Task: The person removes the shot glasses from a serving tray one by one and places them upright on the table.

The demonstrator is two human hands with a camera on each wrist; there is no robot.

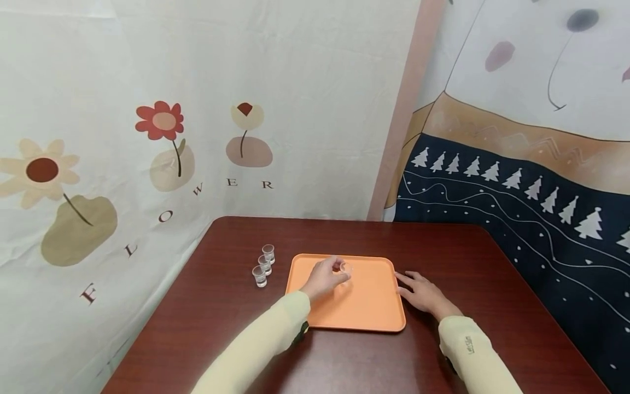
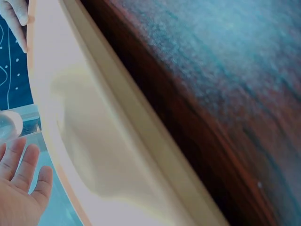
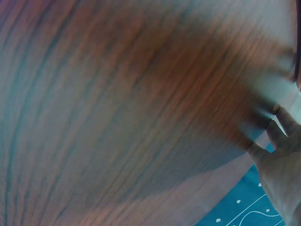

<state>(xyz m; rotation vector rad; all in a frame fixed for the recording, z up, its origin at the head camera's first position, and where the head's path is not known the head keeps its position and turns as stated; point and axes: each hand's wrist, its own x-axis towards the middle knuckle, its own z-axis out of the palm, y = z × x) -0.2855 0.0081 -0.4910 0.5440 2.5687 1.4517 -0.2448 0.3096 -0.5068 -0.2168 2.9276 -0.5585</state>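
We are holding a small clear glass [image 1: 346, 268] pinched in the curled fingers of our left hand [image 1: 325, 279], just over the far middle of the orange tray [image 1: 366, 312] that is lying on the dark wooden table [image 1: 221, 306]. Our right hand [image 1: 424, 295] is resting flat on the table with its fingers spread, fingertips touching the tray's right edge. Three more small clear glasses [image 1: 263, 265] are standing in a short row on the table just left of the tray.

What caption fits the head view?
Left hand holds a small clear glass cup over the orange plastic tray.
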